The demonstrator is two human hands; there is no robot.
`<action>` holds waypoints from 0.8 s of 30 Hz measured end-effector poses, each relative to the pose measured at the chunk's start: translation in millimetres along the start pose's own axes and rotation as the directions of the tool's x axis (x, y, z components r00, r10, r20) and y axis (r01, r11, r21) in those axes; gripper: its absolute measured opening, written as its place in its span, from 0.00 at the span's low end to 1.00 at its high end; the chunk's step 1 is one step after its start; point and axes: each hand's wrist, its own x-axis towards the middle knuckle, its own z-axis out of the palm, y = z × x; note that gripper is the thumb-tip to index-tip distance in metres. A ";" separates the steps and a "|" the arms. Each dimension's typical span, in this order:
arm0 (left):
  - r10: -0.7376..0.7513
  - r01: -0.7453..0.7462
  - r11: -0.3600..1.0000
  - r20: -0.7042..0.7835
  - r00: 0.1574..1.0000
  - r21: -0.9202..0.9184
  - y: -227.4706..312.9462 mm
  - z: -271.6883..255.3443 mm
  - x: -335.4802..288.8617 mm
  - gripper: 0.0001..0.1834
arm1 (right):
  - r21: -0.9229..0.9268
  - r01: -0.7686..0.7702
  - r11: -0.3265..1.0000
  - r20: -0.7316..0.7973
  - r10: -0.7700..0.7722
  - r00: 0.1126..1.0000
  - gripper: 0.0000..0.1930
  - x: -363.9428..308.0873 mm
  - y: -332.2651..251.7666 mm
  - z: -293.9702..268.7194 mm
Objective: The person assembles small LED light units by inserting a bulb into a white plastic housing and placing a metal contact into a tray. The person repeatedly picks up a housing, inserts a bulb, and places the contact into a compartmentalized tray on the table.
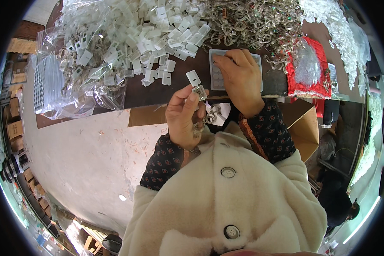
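Near the frame's centre, the left hand pinches a small white case. Above, the right hand curls over the pale tray; its grip I cannot tell. Picking seems underway; next probably needs precise fingertips.

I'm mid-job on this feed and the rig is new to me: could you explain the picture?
There is no machine: these are a person's own hands. The one picture comes from a fisheye camera worn on the head, looking down, so edges bend. The left hand holds a small white piece with a silvery part. The right hand is over a tray; whether it grips anything is hidden. On the table lie heaped white pieces, coils, a red bag and a clear bag.
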 end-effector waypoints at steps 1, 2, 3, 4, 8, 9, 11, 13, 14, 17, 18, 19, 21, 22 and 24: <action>-0.005 0.005 1.000 0.004 1.000 -0.006 0.4 -0.7 0.4 0.11 | -0.001 0.006 1.000 0.005 -0.006 1.000 0.09 0.4 -2.1 -1.8; -0.012 0.012 1.000 0.006 1.000 -0.013 0.6 -1.2 0.8 0.11 | -0.005 0.002 1.000 0.011 -0.001 1.000 0.09 1.9 -4.1 -3.9; -0.018 0.018 1.000 0.009 1.000 -0.018 0.8 -1.6 1.0 0.11 | 0.119 -0.014 0.993 -0.002 0.014 1.000 0.09 1.6 -7.4 -8.3; -0.008 0.008 1.000 0.020 1.000 -0.018 0.7 -1.8 1.3 0.11 | 0.241 -0.036 0.970 -0.009 0.039 0.999 0.09 -1.5 -12.3 -15.2; 0.030 -0.029 0.999 0.078 0.996 -0.023 -2.6 -0.7 -1.3 0.11 | 0.496 -0.075 0.865 0.044 0.061 0.997 0.10 -16.3 -35.6 -33.3; 0.042 -0.039 0.999 0.104 0.994 -0.026 -3.6 0.0 -2.2 0.11 | 0.502 -0.071 0.862 0.030 0.065 0.997 0.10 -18.8 -39.2 -35.2; 0.055 -0.055 0.998 0.118 0.991 -0.010 -4.4 1.0 -5.5 0.12 | 0.518 -0.060 0.853 0.001 0.069 0.998 0.10 -22.8 -43.7 -37.4; 0.033 -0.034 0.999 0.120 0.992 -0.001 -3.3 1.8 -9.3 0.12 | 0.531 -0.065 0.845 0.047 0.047 0.998 0.11 -24.7 -42.9 -40.9; 0.001 -0.001 1.000 0.116 0.993 0.000 -1.2 1.8 -11.2 0.13 | 0.553 -0.075 0.829 0.076 0.040 0.996 0.11 -25.4 -41.6 -43.0; -0.043 0.043 0.999 0.082 0.996 -0.008 -0.5 5.8 -15.6 0.13 | 0.549 -0.002 0.836 0.062 -0.038 0.997 0.13 -28.5 -38.8 -48.2; -0.049 0.050 0.999 0.070 0.996 -0.016 -0.9 7.6 -17.2 0.13 | 0.538 0.043 0.842 0.031 -0.071 0.997 0.13 -30.1 -38.8 -49.3; -0.052 0.053 0.999 0.043 0.998 -0.007 -0.9 9.2 -18.5 0.14 | 0.511 0.058 0.858 0.019 -0.080 0.997 0.14 -32.8 -40.7 -50.3; -0.059 0.059 0.998 -0.003 0.998 0.001 -0.8 11.8 -20.6 0.15 | 0.463 0.093 0.881 -0.012 -0.099 0.995 0.17 -39.5 -47.3 -52.2; -0.076 0.077 0.996 0.035 0.997 -0.044 0.1 12.2 -22.0 0.14 | 0.469 0.105 0.877 -0.032 -0.101 0.994 0.17 -40.9 -47.6 -52.8; -0.112 0.127 0.984 0.124 0.986 -0.126 2.0 12.3 -23.3 0.12 | 0.479 0.109 0.871 -0.061 -0.091 0.994 0.18 -42.4 -47.3 -54.7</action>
